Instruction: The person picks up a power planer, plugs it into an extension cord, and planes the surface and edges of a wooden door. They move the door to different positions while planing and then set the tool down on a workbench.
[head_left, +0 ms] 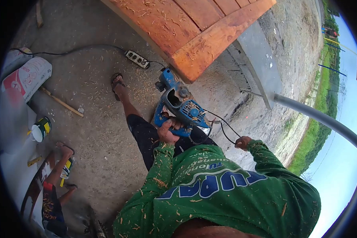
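Observation:
I look down at my own green, sawdust-flecked shirt. My left hand (168, 133) grips the handle of a blue electric planer (180, 108), which is held above my dark-trousered leg, near the corner of an orange wooden panel (194, 27). My right hand (242, 142) is closed around the planer's black cord (224, 129), which loops between the tool and that hand. My sandalled foot (117, 82) rests on the shaving-strewn concrete ground.
A power strip (137, 59) with its cable lies on the ground by the panel. At left are a sack (25, 77), a wooden stick (61, 102) and a paint can (41, 129). Another person's legs (57, 174) are at lower left. A metal pole (317, 117) crosses at right.

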Motion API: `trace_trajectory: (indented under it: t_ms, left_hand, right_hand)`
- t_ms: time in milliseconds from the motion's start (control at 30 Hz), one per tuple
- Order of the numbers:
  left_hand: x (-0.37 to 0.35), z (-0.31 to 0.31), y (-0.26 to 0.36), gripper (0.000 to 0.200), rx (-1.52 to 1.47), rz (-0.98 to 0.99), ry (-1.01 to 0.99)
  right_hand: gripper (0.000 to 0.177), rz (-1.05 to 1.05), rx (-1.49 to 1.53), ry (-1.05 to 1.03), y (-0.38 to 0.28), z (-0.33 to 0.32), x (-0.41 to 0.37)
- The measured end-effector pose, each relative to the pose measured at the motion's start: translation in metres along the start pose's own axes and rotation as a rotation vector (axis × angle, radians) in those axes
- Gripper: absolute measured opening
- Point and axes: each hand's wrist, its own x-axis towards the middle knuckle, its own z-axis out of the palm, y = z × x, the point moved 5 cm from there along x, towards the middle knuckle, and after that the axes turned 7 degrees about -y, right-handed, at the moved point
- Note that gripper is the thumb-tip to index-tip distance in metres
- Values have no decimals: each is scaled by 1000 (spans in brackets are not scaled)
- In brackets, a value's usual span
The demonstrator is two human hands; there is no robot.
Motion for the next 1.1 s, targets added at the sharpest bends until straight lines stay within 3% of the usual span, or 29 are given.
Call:
trace_trajectory:
  t_ms: [300,367,433,600,633,667,700,933,1033,1067,1100]
  left_hand:
    - [21,-28,-27,30,-63,63,-121]
    - [24,-22,-30,30,-90,60,-91]
    - [29,-20,-23,30,-80,70,-61]
    - [47,-33,-1,30,18,62,-48]
    - [50,-31,7,31,36,64,-57]
    - [53,-29,13,31,54,65,-67]
    - [54,-19,20,31,71,104,-80]
    - [90,36,71,24,167,189,-166]
    - [106,61,96,24,270,201,-158]
    - [111,66,103,23,260,193,-166]
    - [116,71,108,23,246,186,-173]
  right_hand:
    - [27,-49,51,38,33,-3,33]
    - [26,104,147,-43,20,-13,23]
    - [26,-56,-90,31,32,-9,43]
    - [27,60,68,12,18,-22,30]
    - [27,57,79,39,20,-22,30]
    - [25,-77,24,22,16,-25,28]
    - [25,59,129,-1,23,-23,28]
    - [26,-129,97,150,0,-27,1]
    - [26,-341,-65,247,-13,-26,-8]
    - [19,-78,222,157,-9,-23,-11]
    - [20,-101,180,150,0,-21,-1]
